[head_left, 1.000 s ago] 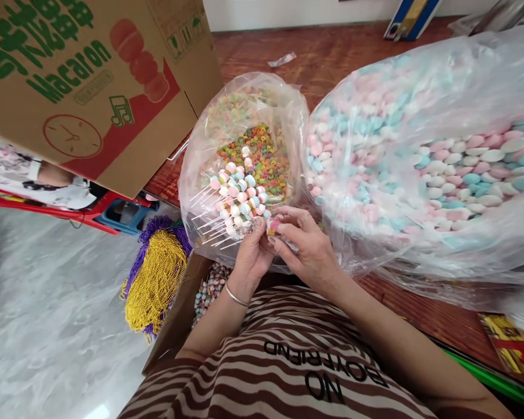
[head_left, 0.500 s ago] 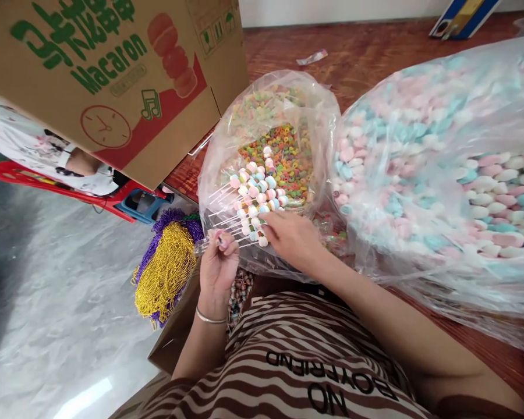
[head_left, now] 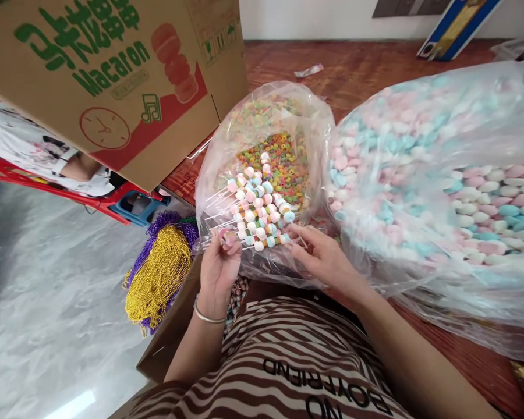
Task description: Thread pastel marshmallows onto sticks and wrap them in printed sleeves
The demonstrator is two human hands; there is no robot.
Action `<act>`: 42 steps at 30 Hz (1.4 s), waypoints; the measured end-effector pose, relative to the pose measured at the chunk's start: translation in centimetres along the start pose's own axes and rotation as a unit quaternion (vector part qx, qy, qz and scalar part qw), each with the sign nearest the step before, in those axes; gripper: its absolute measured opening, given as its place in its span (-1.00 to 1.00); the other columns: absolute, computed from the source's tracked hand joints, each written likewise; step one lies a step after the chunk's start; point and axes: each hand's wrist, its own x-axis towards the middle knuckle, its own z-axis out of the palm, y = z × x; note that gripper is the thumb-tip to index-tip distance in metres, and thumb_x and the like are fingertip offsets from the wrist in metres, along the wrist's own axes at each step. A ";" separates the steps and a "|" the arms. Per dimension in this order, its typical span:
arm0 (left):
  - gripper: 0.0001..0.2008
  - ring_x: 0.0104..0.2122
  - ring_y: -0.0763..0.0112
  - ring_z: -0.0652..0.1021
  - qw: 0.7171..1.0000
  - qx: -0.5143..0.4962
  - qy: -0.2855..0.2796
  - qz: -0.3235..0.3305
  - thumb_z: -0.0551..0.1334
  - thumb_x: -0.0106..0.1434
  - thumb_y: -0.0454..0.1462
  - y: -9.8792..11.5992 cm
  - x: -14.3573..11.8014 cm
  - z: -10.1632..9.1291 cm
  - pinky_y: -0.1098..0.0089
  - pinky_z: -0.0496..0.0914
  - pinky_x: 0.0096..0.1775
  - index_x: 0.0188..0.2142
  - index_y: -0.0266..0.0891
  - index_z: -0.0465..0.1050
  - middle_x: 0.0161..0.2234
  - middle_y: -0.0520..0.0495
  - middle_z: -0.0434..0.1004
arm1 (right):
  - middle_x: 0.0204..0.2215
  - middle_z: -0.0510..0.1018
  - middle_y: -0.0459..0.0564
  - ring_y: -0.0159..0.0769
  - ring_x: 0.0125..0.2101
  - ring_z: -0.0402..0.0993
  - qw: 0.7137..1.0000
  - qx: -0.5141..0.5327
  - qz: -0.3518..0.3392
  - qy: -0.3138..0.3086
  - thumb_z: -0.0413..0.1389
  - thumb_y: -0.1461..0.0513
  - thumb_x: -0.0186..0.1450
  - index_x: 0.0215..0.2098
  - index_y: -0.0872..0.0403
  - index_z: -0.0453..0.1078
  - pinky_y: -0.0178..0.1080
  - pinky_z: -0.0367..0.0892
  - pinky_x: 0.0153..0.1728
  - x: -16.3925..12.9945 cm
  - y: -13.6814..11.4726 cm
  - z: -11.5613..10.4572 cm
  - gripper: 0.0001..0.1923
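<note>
Several marshmallow skewers (head_left: 255,215), with pink, white and blue marshmallows and small colored rings on thin white sticks, lie in a pile on a clear plastic bag of fruit-colored ring candies (head_left: 283,163). At the pile's left edge, my left hand (head_left: 220,262) is closed on a crinkled clear plastic wrapper with pink on it. My right hand (head_left: 321,256) is at the pile's right side, its thumb and fingers pinched around a thin stick whose marshmallows lean up to the left. Part of that stick is hidden by my fingers.
A large clear bag of pastel marshmallows (head_left: 419,163) fills the right. A Macaron carton (head_left: 113,105) stands back left, with a person's arm (head_left: 82,167) behind it. Gold and purple bead strands (head_left: 157,276) hang left. A small wrapper (head_left: 309,71) lies on the wooden table (head_left: 275,58).
My right hand has moved right, from over the skewers to the pile's right edge, and now pinches a stick. My left hand has stayed nearly in place. The view has tilted slightly up.
</note>
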 end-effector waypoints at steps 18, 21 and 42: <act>-0.76 -0.60 0.68 0.28 0.997 0.072 0.013 -0.037 0.34 0.30 -0.37 -5.0 -0.7 2.5 0.63 0.18 -0.56 -0.46 -0.29 0.34 -0.56 0.12 0.24 | -0.22 0.70 0.00 -0.18 -0.26 0.66 0.996 0.071 -0.030 0.053 0.07 0.14 0.44 -0.04 -0.02 0.57 -0.24 0.53 -0.26 -7.4 0.1 -6.5 -0.74; -0.73 -0.63 0.68 0.26 0.995 0.091 0.008 -0.031 0.40 0.25 -0.33 -5.8 -0.9 2.5 0.61 0.19 -0.56 -0.48 -0.29 0.34 -0.59 0.15 0.25 | -0.24 0.72 -0.01 -0.20 -0.29 0.68 0.997 0.040 -0.054 0.046 0.05 0.17 0.44 -0.03 -0.03 0.57 -0.27 0.54 -0.28 -8.2 0.0 -6.9 -0.73; -0.64 -0.55 0.60 0.42 0.970 0.207 -0.058 0.112 0.59 -0.05 -0.19 -7.7 -1.1 1.8 0.53 0.34 -0.45 -0.39 -0.24 0.48 -0.51 0.12 0.45 | -0.48 0.63 -0.11 -0.34 -0.57 0.50 0.986 -0.096 -0.076 0.114 0.18 0.20 0.38 -0.22 -0.02 0.53 -0.29 0.32 -0.52 -9.5 -0.8 -7.0 -0.92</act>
